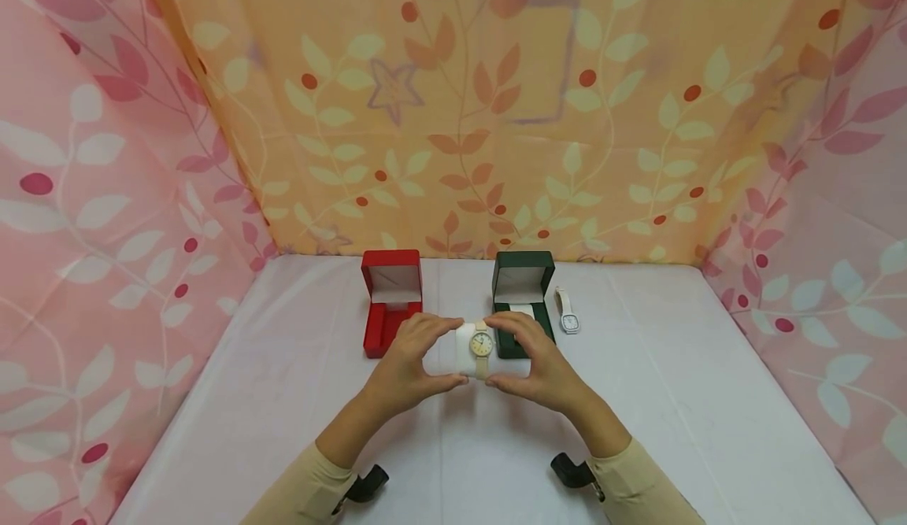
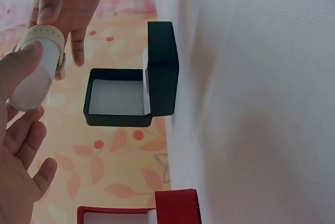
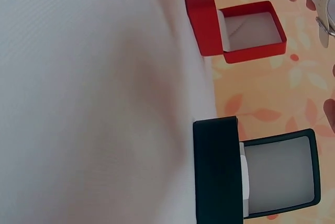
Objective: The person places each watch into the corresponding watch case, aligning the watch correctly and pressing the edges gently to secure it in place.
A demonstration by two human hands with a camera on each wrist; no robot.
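Observation:
A wristwatch (image 1: 481, 343) with a round dial and a cream strap is wrapped round a white cushion (image 1: 464, 349), held up between my two hands over the table. My left hand (image 1: 398, 364) pinches the cushion's end between thumb and fingers; in the left wrist view, the thumb presses on the pale side of the cushion (image 2: 32, 84). On the other side, my right hand (image 1: 549, 371) pinches the watch by its strap, fingertips above and thumb below. In the left wrist view, the right thumb lies on the punched strap (image 2: 55, 31).
Behind my left hand stands an open red watch box (image 1: 391, 264). An open green watch box (image 1: 524, 264) with a white piece inside is behind my right hand. A white-strapped watch (image 1: 569, 321) lies to the green box's right. Floral curtains (image 1: 354, 131) enclose the white-covered table (image 1: 283, 367).

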